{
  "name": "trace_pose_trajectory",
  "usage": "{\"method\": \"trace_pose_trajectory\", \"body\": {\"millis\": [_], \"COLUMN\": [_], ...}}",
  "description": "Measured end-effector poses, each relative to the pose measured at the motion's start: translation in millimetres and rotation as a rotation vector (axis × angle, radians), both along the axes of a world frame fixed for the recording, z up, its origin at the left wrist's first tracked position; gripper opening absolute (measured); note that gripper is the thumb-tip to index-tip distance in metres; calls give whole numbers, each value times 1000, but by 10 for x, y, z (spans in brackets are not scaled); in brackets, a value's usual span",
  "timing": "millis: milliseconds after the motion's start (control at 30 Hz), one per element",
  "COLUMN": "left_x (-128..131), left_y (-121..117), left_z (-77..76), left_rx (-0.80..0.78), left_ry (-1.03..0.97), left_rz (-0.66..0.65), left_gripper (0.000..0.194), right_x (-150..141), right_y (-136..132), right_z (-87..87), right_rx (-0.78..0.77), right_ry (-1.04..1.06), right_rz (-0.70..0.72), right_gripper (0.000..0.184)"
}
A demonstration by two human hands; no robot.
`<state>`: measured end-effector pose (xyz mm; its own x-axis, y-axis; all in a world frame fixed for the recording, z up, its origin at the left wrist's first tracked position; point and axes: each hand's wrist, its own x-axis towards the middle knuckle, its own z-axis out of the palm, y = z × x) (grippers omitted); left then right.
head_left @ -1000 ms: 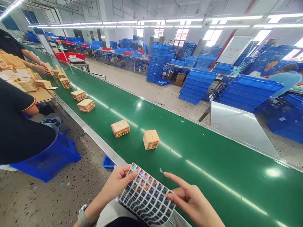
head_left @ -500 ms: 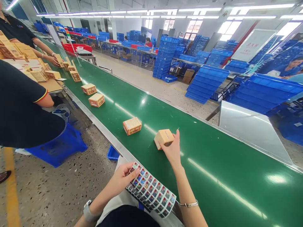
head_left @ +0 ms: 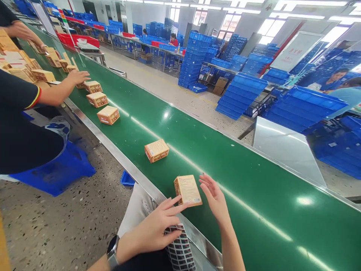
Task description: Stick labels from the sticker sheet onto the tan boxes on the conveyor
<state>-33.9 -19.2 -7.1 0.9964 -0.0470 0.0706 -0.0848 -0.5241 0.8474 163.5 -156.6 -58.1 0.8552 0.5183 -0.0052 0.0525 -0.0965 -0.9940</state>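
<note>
A long green conveyor belt (head_left: 254, 195) is being seen running from the far left to the near right, edged by a steel rail (head_left: 118, 158). Stacks of blue crates (head_left: 299, 109) are being kept on the far side of it. On the left, a co-worker in a dark shirt (head_left: 19, 124) is being shown with an arm stretched over the belt, the co-worker's hand (head_left: 76, 76) being laid beside a row of small cartons (head_left: 97, 99). Another carton (head_left: 156, 150) is being carried alone in mid-belt.

Nearest the camera, a small tan box (head_left: 188, 190) is being held at the belt's near edge. It is being touched on its lower left side by the extended fingertips of the left hand (head_left: 155, 231), which is being kept partly open. The right hand (head_left: 216, 197) is being held open just beside the box's right edge, fingers spread; whether it is touching cannot be told. A sheet of stickers (head_left: 180, 250) is being rested on the lap beneath the left hand.
</note>
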Motion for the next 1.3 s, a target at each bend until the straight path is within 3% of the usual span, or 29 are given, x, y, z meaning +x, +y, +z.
{"method": "trace_pose_trajectory", "body": {"millis": [133,367,700,867,1000,1067,1167,1233,1300], "left_x": [142,244,254,282,302,300,283,265,240], "left_y": [-22,-30,-166,-217,-226,-209,-155,-114,-86], "left_z": [-36,-16,-20,-56,-62,-47,7,60,114], "left_rx": [18,-13,5,36,-21,-99,-166,-179,-211], "left_ry": [19,5,10,34,53,91,207,231,203], "left_rz": [-30,-72,-133,-190,-222,-137,103,221,271], "left_gripper": [14,15,16,18,15,12,26,33,34], "right_x": [-172,-357,-381,-441,-363,-320,-367,-486,-636], "right_y": [-33,-21,-174,-231,-278,-306,-331,-312,-258], "right_z": [84,148,181,153,201,253,352,418,476], "right_rx": [84,88,-3,-150,-246,-306,-339,-293,-208], "right_ry": [171,286,125,-24,-48,-105,-270,-335,-365], "right_rz": [-80,-173,-184,-319,-399,-420,-451,-332,-117], "right_gripper": [46,46,43,39,49,49,45,41,35]}}
